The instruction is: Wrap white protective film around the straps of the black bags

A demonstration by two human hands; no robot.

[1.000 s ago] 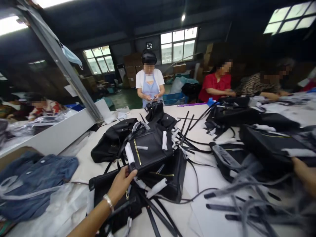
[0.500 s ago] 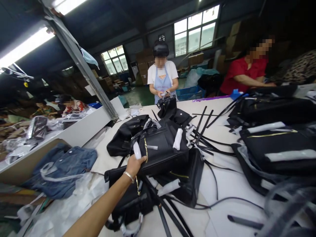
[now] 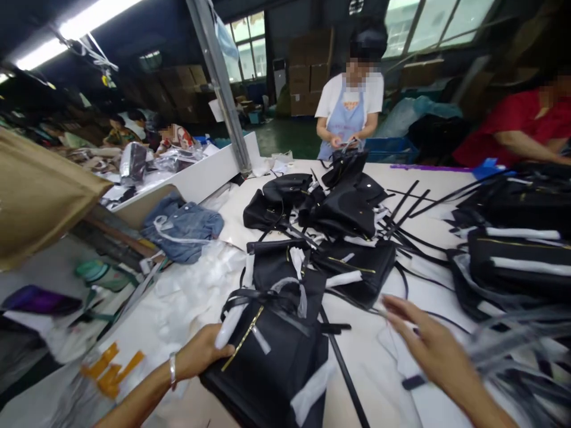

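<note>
A black bag (image 3: 281, 368) with a gold zipper and white wrapping lies close in front of me, its upper left edge pinched by my left hand (image 3: 207, 351), which wears a bracelet. My right hand (image 3: 422, 339) hovers to the right of that bag over the table (image 3: 370, 362), fingers apart and holding nothing. Just behind lies another black bag (image 3: 267, 261) with white-wrapped parts. A further black bag (image 3: 361, 267) with a gold zipper rests beside it.
Denim cloth (image 3: 182, 229) and white wrapping (image 3: 191, 297) lie on the left. Black bags (image 3: 526, 255) are piled at the right, with loose black straps. Across the table, a person in a blue apron (image 3: 345, 116) handles a black bag. A person in red sits at the right.
My left hand has pulled the black bag towards me, away from the pile. My right hand has come into view. The view has shifted to the left and down.
</note>
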